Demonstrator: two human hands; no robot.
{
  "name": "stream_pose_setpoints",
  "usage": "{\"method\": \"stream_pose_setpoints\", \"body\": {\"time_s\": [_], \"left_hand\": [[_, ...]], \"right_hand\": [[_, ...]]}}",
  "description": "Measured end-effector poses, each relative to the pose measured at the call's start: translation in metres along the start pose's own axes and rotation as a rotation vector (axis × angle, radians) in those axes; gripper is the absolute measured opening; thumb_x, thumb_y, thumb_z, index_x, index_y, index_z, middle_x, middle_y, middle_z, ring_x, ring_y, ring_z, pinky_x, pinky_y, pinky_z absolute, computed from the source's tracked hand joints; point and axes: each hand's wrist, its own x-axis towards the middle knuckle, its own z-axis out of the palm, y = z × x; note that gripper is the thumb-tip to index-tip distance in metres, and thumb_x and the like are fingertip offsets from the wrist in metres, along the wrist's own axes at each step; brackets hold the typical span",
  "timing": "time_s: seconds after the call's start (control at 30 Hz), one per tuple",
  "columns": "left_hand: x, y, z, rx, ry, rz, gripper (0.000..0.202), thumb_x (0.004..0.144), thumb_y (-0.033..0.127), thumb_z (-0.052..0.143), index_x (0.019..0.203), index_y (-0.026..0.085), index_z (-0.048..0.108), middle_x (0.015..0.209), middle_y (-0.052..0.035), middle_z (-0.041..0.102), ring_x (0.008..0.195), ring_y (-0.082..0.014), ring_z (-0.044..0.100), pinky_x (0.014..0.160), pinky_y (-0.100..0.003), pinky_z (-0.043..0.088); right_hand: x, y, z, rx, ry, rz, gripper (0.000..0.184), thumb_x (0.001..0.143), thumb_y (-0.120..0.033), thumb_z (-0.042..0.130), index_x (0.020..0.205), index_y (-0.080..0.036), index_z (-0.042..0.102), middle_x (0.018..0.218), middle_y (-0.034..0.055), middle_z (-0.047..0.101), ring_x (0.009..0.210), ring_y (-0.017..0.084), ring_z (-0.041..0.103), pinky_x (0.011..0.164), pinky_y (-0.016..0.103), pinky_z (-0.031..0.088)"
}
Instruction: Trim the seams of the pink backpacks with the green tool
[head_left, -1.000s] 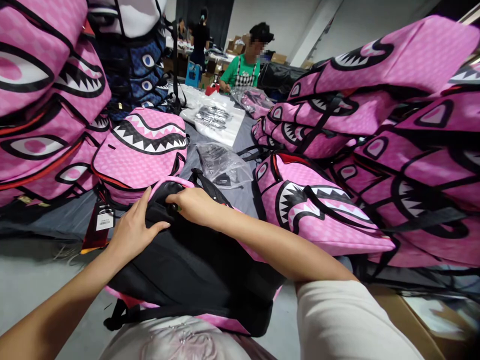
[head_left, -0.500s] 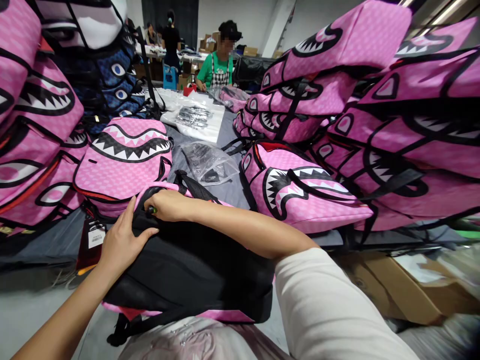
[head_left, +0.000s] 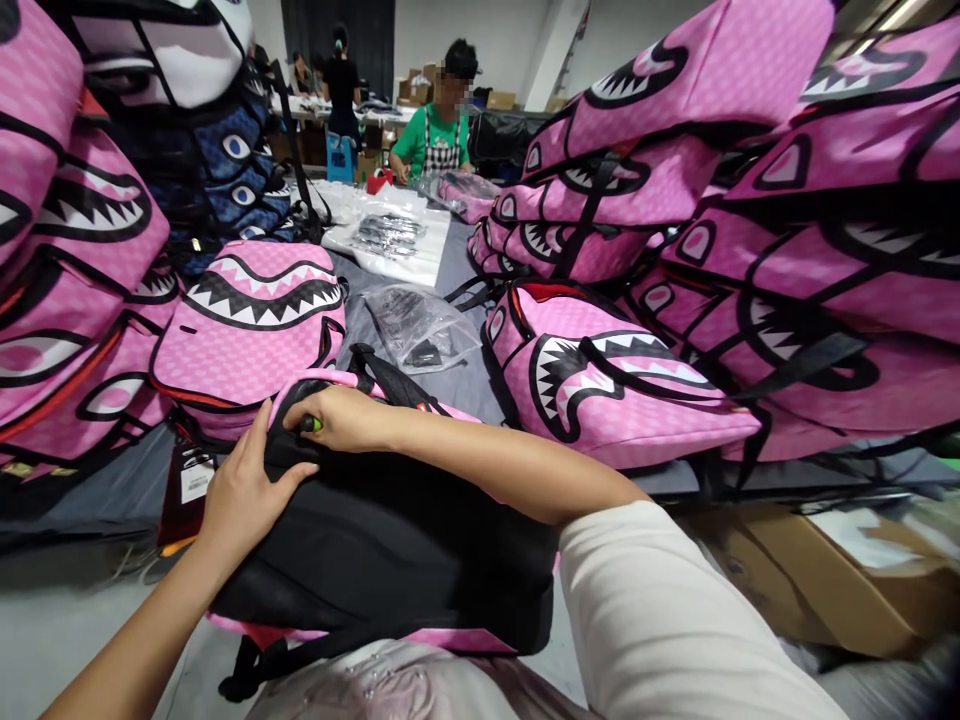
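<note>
A pink backpack with its black back panel (head_left: 405, 540) turned up leans against the front of my body. My left hand (head_left: 244, 485) holds its upper left edge, with the fingers along the pink border and the thumb spread over the black fabric. My right hand (head_left: 341, 418) reaches across to the same edge, closed around a small tool with a black and green handle (head_left: 310, 424). The tool's working end is hidden. Just beyond my hands lies another pink backpack (head_left: 251, 340) with a shark-mouth print, and a maroon tag with a white label (head_left: 196, 482) hangs below it.
Stacks of pink backpacks rise at the left (head_left: 90, 220) and right (head_left: 847, 270). A single pink backpack (head_left: 645, 410) lies right of centre. Clear plastic bags (head_left: 420, 330) rest on the grey table. A cardboard box (head_left: 847, 590) stands low right; a person in green (head_left: 442, 140) works opposite.
My right hand has shifted slightly, and more of the tool's green part shows. My left hand keeps its place on the backpack. The person opposite has lowered their head.
</note>
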Motion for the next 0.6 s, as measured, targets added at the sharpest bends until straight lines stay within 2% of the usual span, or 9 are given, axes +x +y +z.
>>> {"method": "stream_pose_setpoints", "body": {"time_s": [0.1, 0.17, 0.27, 0.37, 0.47, 0.6], "left_hand": [[0.0, 0.0, 0.001, 0.012, 0.002, -0.008, 0.096, 0.082, 0.055, 0.074, 0.159, 0.017, 0.029, 0.148, -0.0206, 0.055, 0.129, -0.0398, 0.061, 0.095, -0.049, 0.058], [-0.001, 0.0, 0.001, 0.021, 0.009, -0.005, 0.096, 0.082, 0.055, 0.074, 0.159, 0.018, 0.029, 0.148, -0.0202, 0.055, 0.129, -0.0391, 0.061, 0.095, -0.047, 0.058], [-0.002, 0.0, 0.0, 0.022, 0.015, 0.01, 0.095, 0.084, 0.057, 0.071, 0.16, 0.019, 0.028, 0.149, -0.0194, 0.055, 0.13, -0.0374, 0.06, 0.097, -0.046, 0.057], [-0.002, 0.001, 0.0, 0.019, 0.015, 0.023, 0.094, 0.085, 0.059, 0.068, 0.16, 0.019, 0.027, 0.151, -0.0205, 0.053, 0.132, -0.0383, 0.059, 0.098, -0.047, 0.057], [-0.002, 0.002, 0.0, 0.015, 0.022, 0.025, 0.095, 0.086, 0.056, 0.069, 0.161, 0.018, 0.025, 0.151, -0.0214, 0.052, 0.132, -0.039, 0.058, 0.099, -0.049, 0.056], [0.0, 0.002, -0.001, 0.004, 0.009, 0.004, 0.094, 0.085, 0.052, 0.071, 0.161, 0.019, 0.025, 0.15, -0.0207, 0.053, 0.133, -0.0385, 0.058, 0.101, -0.049, 0.055]], "right_hand": [[0.007, 0.011, 0.001, 0.267, -0.057, 0.026, 0.026, 0.086, 0.001, 0.058, 0.105, -0.012, 0.07, 0.104, 0.0031, 0.073, 0.091, 0.011, 0.066, 0.078, 0.019, 0.045], [0.011, 0.014, -0.001, 0.304, -0.089, 0.03, 0.02, 0.084, 0.001, 0.061, 0.098, -0.011, 0.07, 0.093, 0.0001, 0.07, 0.082, 0.01, 0.063, 0.072, 0.018, 0.044], [0.012, 0.011, -0.004, 0.218, -0.085, 0.024, 0.016, 0.083, 0.0, 0.063, 0.092, -0.012, 0.07, 0.087, -0.0014, 0.067, 0.078, 0.009, 0.059, 0.068, 0.018, 0.041], [0.014, 0.003, -0.006, 0.095, -0.033, 0.117, 0.011, 0.087, -0.01, 0.065, 0.096, -0.012, 0.072, 0.09, 0.0017, 0.07, 0.077, 0.011, 0.059, 0.066, 0.021, 0.039], [0.018, -0.007, -0.007, 0.003, -0.013, 0.203, 0.017, 0.09, -0.02, 0.066, 0.104, -0.012, 0.073, 0.094, 0.0059, 0.074, 0.079, 0.014, 0.062, 0.063, 0.022, 0.039], [0.022, -0.021, -0.012, -0.15, -0.064, 0.258, 0.024, 0.089, -0.018, 0.06, 0.108, -0.01, 0.074, 0.101, 0.0123, 0.076, 0.082, 0.018, 0.066, 0.057, 0.025, 0.036]]}}
